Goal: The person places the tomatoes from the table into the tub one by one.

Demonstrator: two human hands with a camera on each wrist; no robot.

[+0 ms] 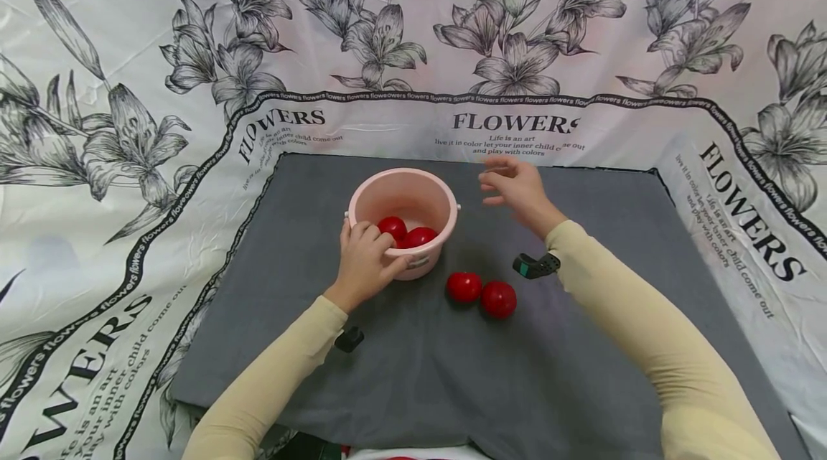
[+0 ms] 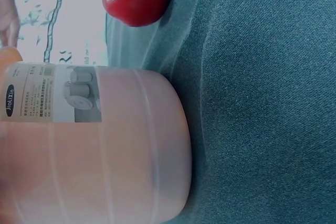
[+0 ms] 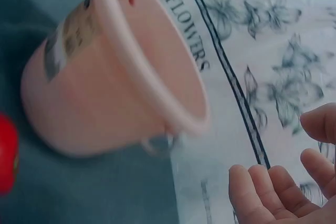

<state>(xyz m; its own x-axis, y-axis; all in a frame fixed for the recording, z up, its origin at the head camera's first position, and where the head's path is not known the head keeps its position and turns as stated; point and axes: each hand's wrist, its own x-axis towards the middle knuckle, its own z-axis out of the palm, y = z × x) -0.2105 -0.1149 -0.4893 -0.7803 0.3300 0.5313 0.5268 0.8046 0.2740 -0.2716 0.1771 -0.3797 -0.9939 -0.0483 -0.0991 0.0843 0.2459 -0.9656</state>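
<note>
A pink bucket (image 1: pixel 403 180) stands on the grey cloth, its mouth tilted toward the camera. My left hand (image 1: pixel 366 259) grips its near rim, fingers over the edge and thumb outside. Inside lie glossy red round fruits, one red fruit (image 1: pixel 392 228) beside another red fruit (image 1: pixel 420 237); the fingers partly cover them. Right of the bucket, my right hand (image 1: pixel 517 191) hovers with loosely bent fingers and holds nothing. In the right wrist view its fingers (image 3: pixel 268 192) are apart from the bucket. Two more red fruits (image 1: pixel 464 288) sit side by side on the cloth before the bucket.
A dark grey cloth (image 1: pixel 581 374) covers the table. White flower-printed sheeting (image 1: pixel 375 29) rises behind and at both sides. At the front edge, below the table, something white with red bits (image 1: pixel 413 453) is partly visible. Each wrist wears a black strap device (image 1: pixel 536 266).
</note>
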